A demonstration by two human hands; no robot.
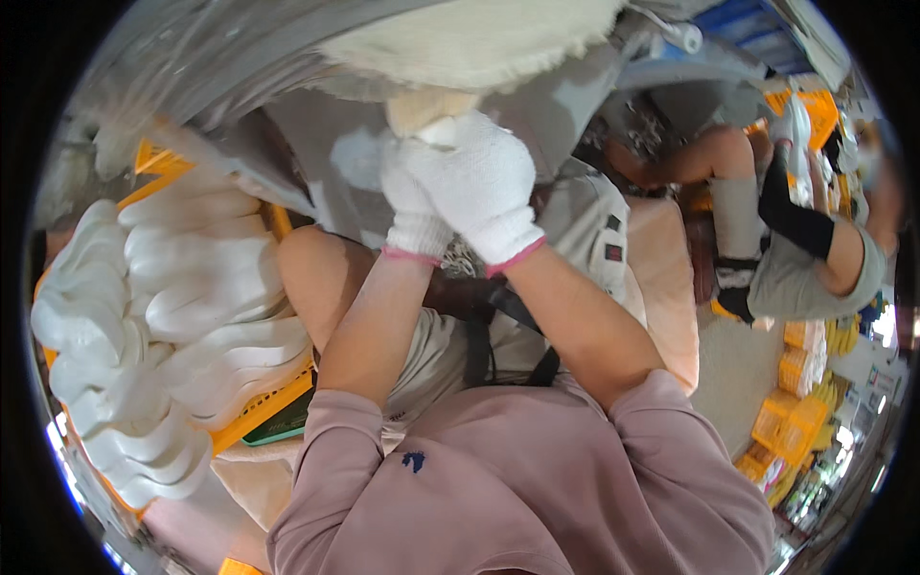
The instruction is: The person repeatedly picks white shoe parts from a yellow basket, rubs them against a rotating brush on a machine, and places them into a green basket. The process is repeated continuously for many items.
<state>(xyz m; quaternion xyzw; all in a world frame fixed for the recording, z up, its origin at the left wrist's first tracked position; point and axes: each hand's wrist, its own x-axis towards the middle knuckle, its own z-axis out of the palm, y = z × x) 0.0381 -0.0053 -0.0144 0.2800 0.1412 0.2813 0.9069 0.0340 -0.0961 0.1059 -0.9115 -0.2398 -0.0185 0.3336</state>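
Both my hands wear white knit gloves with pink cuffs and are clasped together in front of me. My right hand (484,177) is closed over the top, with its back showing. Below and to its left, my left hand (407,196) is partly covered by it. Between them they grip a small smooth white piece (438,132), mostly hidden by the gloves. Just above the hands is a large cream buffing wheel (470,43) with a fuzzy edge. A pale block-like part (426,107) lies between wheel and gloves; whether it belongs to the held piece I cannot tell.
A yellow crate (264,407) at my left is heaped with glossy white curved pieces (206,273). Grey machine housing (326,144) surrounds the wheel. To the right sits a co-worker (805,259); yellow crates (791,422) stand behind on the floor.
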